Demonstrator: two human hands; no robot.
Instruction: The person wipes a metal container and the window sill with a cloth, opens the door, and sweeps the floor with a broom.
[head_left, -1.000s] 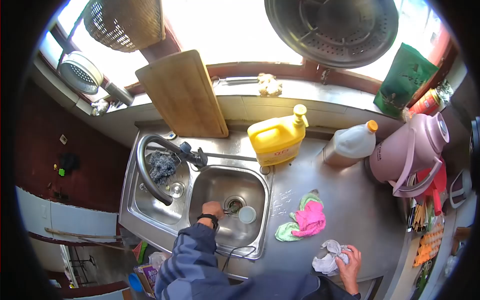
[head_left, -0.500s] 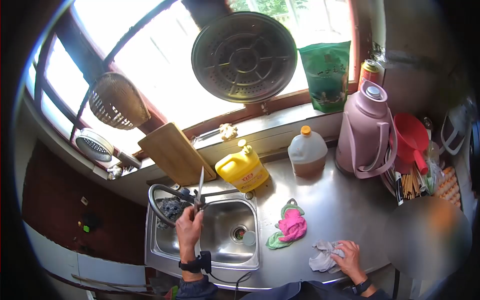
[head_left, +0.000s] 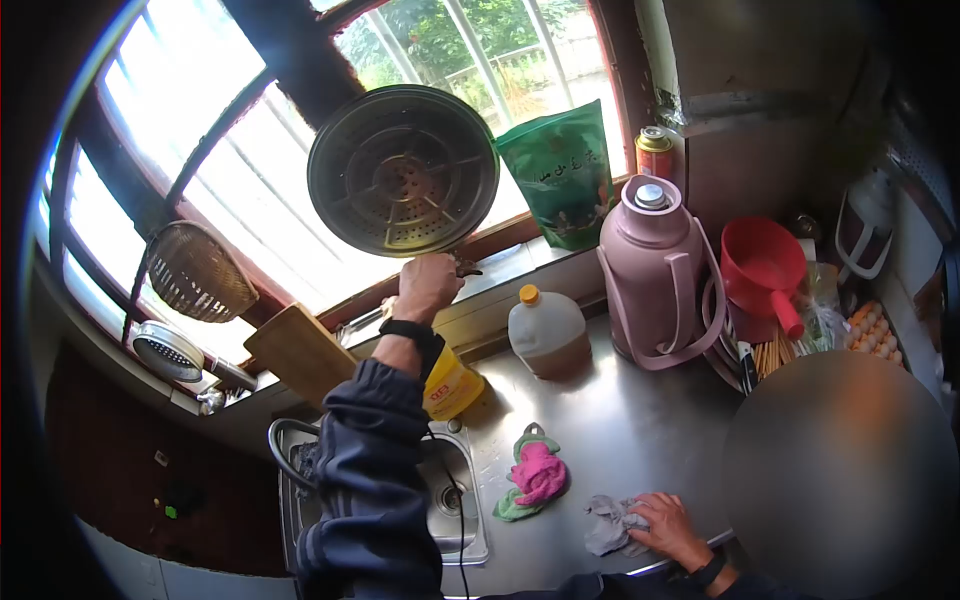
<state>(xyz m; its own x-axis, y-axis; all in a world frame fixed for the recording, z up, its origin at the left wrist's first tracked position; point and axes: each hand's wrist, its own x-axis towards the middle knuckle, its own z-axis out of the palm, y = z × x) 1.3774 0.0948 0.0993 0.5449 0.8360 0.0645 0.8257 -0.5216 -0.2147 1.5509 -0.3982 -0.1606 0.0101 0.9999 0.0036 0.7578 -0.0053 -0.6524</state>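
My left hand [head_left: 428,285] is closed in a fist at the window sill, just below the round perforated steamer tray [head_left: 403,172]. It appears to grip the knife; a small dark tip shows beyond the fingers, and most of the blade is hidden. Under that forearm stands a yellow jug [head_left: 452,388], partly covered. My right hand [head_left: 672,528] presses on a crumpled grey cloth [head_left: 605,525] near the counter's front edge, fingers curled over its right side. Left of that cloth lies a pink and green rag [head_left: 540,472].
The steel sink [head_left: 478,520] is half hidden by my left sleeve. Behind the counter stand a clear jug [head_left: 548,335], a pink thermos [head_left: 660,280] and a green pouch [head_left: 560,175]. A red scoop [head_left: 760,262] and eggs [head_left: 875,330] are at right. A cutting board [head_left: 298,355] leans left.
My left hand has gone from above the sink up to the window sill, and the knife blade no longer shows plainly. The right hand stays on the grey cloth. The view has shifted right.
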